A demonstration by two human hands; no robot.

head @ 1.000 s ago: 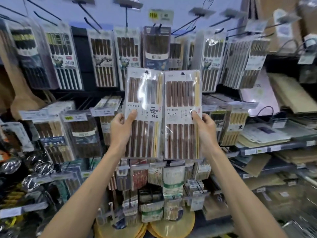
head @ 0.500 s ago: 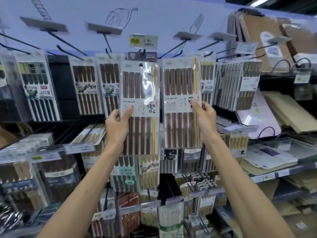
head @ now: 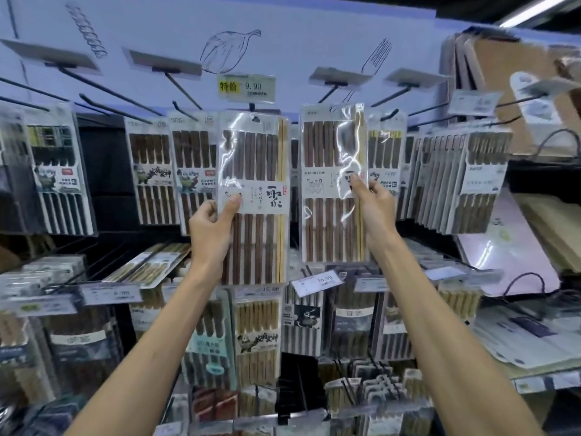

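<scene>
You hold 2 packs of chopsticks up at the top row of pegs, 1 in each grip. Your left grip point(head: 210, 226) is clenched on the left pack point(head: 256, 165), thumb on the label and fingers behind. Your right grip point(head: 377, 209) pinches the right pack point(head: 325, 158) at its right edge, beside the label. Both packs stand upright and apart, with a dark gap between them.

This looks like the hanging step. The left pack's top hole sits just under the peg point(head: 251, 106) below the yellow price tag point(head: 246, 87); whether the hole is already over the peg tip, I cannot tell. The next move calls for lining the hole up with the tip, then sliding the pack far along the peg. The right pack needs its own peg; a hook end point(head: 388, 114) shows just right of its top corner.

Room is tight. Hanging packs point(head: 191, 165) crowd the left pack's left edge, and more packs point(head: 385, 152) hang just behind your right grip. A lower price tag point(head: 317, 280) juts out just under the right pack. Your open room is on the near side.
</scene>
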